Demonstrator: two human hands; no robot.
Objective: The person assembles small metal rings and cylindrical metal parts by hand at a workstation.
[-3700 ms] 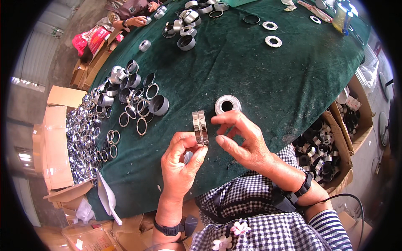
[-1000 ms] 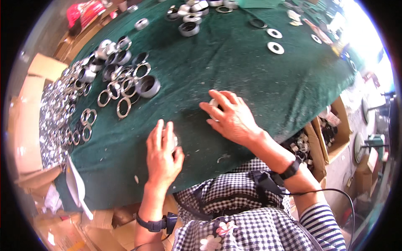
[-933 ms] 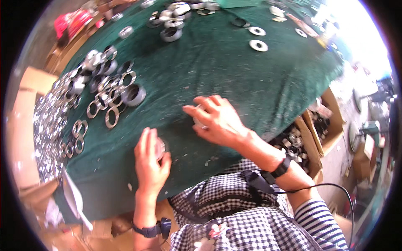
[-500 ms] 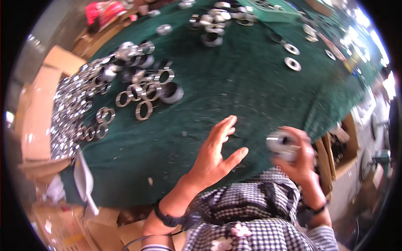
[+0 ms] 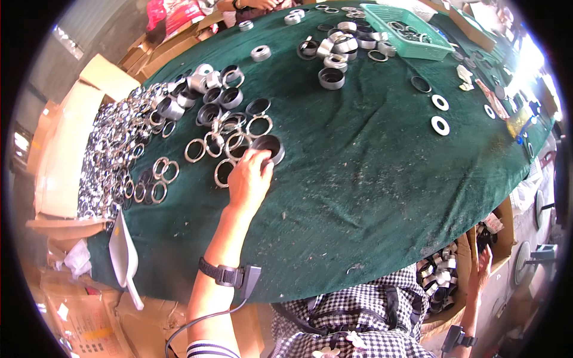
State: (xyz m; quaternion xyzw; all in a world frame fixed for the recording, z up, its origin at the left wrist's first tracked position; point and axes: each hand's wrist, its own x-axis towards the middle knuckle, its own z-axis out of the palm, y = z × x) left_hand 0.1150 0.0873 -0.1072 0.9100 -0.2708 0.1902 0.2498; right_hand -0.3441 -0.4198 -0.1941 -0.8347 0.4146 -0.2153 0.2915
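Note:
My left hand (image 5: 249, 186) reaches over the table with its fingers and thumb closed on the near rim of a dark-lined metal collar (image 5: 273, 143). The collar still sits at the edge of a loose group of shiny thin rings (image 5: 259, 126) and other collars. Far to the right, my right hand (image 5: 483, 266) is over the cardboard box (image 5: 462, 298) side, below the table edge. Its fingers are stretched out, and nothing shows in it. Inside that box lie several metal collars (image 5: 439, 275).
A large heap of shiny rings (image 5: 110, 152) lies by a cardboard box (image 5: 65, 155) on the left, near a white scoop (image 5: 123, 253). More collars (image 5: 343, 48) and a green basket (image 5: 412, 48) stand at the back. Another person's hand (image 5: 258, 3) shows at the far edge.
My left hand has moved left and forward onto the dark-lined collar. My right hand has moved right and down to the boxes; the metal collar it held is no longer in it.

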